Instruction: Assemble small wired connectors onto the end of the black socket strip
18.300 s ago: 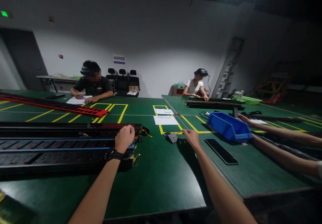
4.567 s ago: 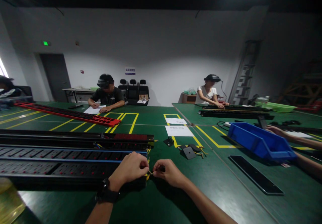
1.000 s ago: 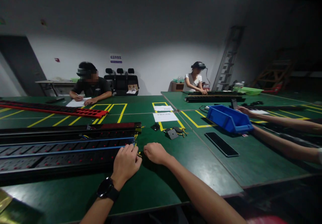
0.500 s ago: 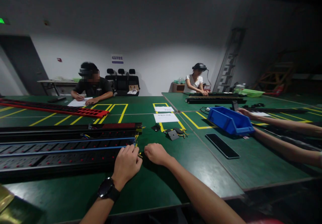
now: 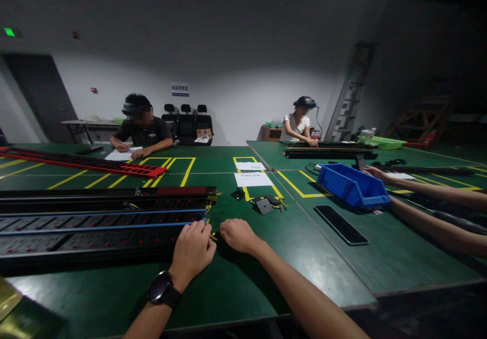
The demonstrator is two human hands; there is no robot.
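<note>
My left hand [image 5: 194,247], with a black watch on the wrist, is at the right end of a long black socket strip [image 5: 114,238] with red dots along it. Its fingers are curled closed, and the tip of a yellow wire [image 5: 214,236] pokes out beside them. Just to the right, my right hand [image 5: 239,235] is closed with bent fingers close above the green table; whatever it may hold is hidden. More socket strips with blue edges [image 5: 160,214] lie behind, with yellow wires at their ends. The hands are slightly apart.
Small black plates with wires [image 5: 265,206] and paper sheets [image 5: 253,179] lie ahead. To the right are a phone [image 5: 341,225], a blue bin [image 5: 352,187] and another person's arms [image 5: 429,217]. Two people sit across the table, near a red rack strip [image 5: 140,170].
The view has shifted slightly, so things sit a little further right. Both my hands keep nearly the same pose and place at the strip's end.
</note>
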